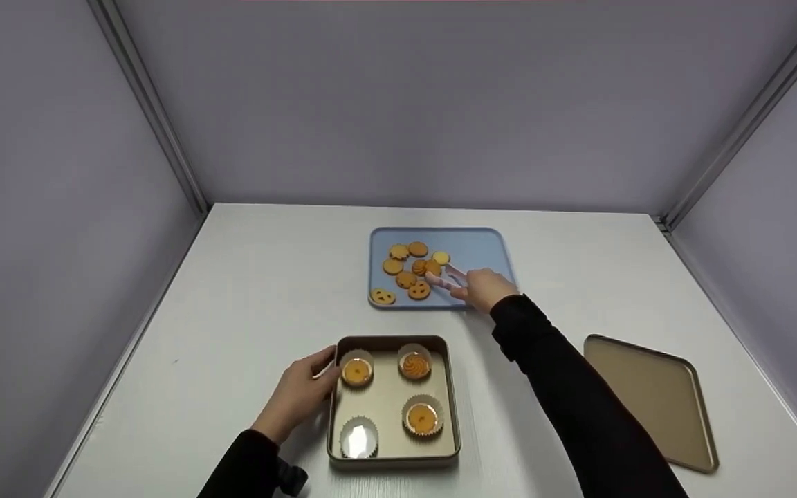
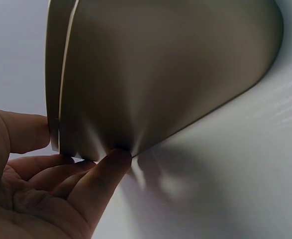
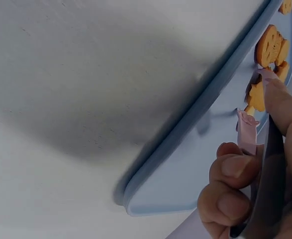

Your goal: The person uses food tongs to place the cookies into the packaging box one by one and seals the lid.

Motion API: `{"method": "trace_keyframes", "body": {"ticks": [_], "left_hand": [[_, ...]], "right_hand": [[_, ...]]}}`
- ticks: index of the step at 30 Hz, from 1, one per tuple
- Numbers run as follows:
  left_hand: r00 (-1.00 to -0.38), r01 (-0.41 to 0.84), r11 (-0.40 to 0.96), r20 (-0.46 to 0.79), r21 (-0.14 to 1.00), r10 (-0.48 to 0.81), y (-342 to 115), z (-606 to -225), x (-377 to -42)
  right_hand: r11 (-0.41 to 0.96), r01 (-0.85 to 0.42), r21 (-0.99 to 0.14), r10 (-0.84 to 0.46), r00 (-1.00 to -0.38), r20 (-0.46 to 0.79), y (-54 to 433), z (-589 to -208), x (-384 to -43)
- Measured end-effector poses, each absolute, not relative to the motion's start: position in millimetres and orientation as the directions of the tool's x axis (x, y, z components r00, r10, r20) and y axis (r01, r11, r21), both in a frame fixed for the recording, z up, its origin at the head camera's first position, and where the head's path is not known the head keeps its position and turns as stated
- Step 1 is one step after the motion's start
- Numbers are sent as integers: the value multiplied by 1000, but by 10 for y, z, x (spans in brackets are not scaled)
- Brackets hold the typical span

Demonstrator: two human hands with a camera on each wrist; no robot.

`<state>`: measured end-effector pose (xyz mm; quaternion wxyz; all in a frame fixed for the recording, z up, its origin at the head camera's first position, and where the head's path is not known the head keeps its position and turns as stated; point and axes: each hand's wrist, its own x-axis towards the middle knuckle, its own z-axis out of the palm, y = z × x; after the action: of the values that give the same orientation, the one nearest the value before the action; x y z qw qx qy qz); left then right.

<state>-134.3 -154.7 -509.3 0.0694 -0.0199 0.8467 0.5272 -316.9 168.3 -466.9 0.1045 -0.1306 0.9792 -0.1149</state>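
Observation:
My left hand holds a gold-coloured metal tin by its left side; in the left wrist view the fingers press the tin's wall near its base. Round cookies sit in three of its paper cups: back left, back right and front right. The front left cup shows a bright bottom. My right hand grips small pink tongs over a blue tray. Their spread tips are beside a flower-shaped cookie; whether they touch it I cannot tell.
Several other cookies lie on the tray's left half, including a pale yellow one and one with holes in the front left corner. A gold-coloured lid lies at the right of the white table. Grey walls enclose the table.

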Motion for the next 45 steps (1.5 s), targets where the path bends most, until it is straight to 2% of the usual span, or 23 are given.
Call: {"method": "trace_keyframes", "body": {"ticks": [12,23,33,45], "left_hand": [[-988,-117,433,-151,894,44,-1549,-5105,-1329],[-989,-113,429,-145,896,42,-1534,-5076,-1333],[-987,-109,425,-148,898,59,-1548,-5119,-1333],[-991,-87,443,-124,892,56,-1569,-5117,-1362]], "right_hand": [[953,-225,-204,-260,-951,-169,1583,-4688,-3222],[946,-279,-165,-299,-947,-113,1619,-4705,-3211],[903,-402,-151,-391,-915,98,1769,-4687,-3130],[873,-465,-146,-409,-862,300,1926,-4624,-3030]]}}
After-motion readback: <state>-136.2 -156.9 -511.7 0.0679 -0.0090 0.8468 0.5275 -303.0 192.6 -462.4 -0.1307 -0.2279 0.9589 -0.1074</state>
